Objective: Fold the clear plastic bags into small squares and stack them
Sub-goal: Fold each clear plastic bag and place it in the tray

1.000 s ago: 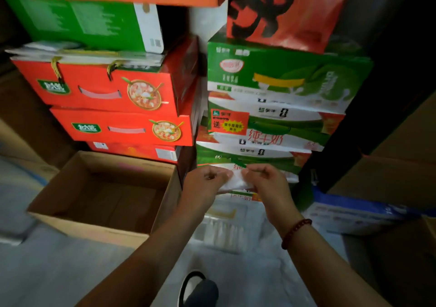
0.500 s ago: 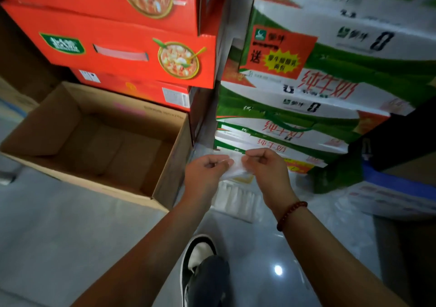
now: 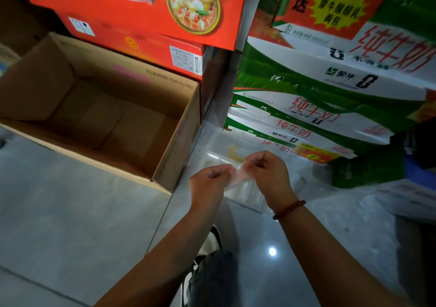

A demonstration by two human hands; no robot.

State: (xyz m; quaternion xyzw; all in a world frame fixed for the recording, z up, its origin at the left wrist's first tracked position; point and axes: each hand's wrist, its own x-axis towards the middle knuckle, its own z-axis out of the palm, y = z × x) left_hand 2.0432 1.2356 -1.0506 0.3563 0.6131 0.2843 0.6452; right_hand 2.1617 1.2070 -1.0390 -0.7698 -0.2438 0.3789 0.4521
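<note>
A small clear plastic bag (image 3: 238,175) is stretched between my two hands at mid-frame, above the floor. My left hand (image 3: 208,184) pinches its left end with curled fingers. My right hand (image 3: 267,175), with a red bead bracelet on the wrist, pinches the right end a little higher. The bag is see-through and partly hidden by my fingers. Below and behind it, a pile of clear plastic packaging (image 3: 245,195) lies on the floor.
An open brown cardboard box (image 3: 174,139) stands on the floor to the left. Stacked red cartons (image 3: 141,37) rise behind it, and green-and-white milk cartons (image 3: 330,108) stand at the right. My shoe and knee (image 3: 212,271) are below on the glossy floor.
The view has dropped and moved closer to the floor and boxes. Both hands keep pinching the bag, which now sits lower, over the plastic pile.
</note>
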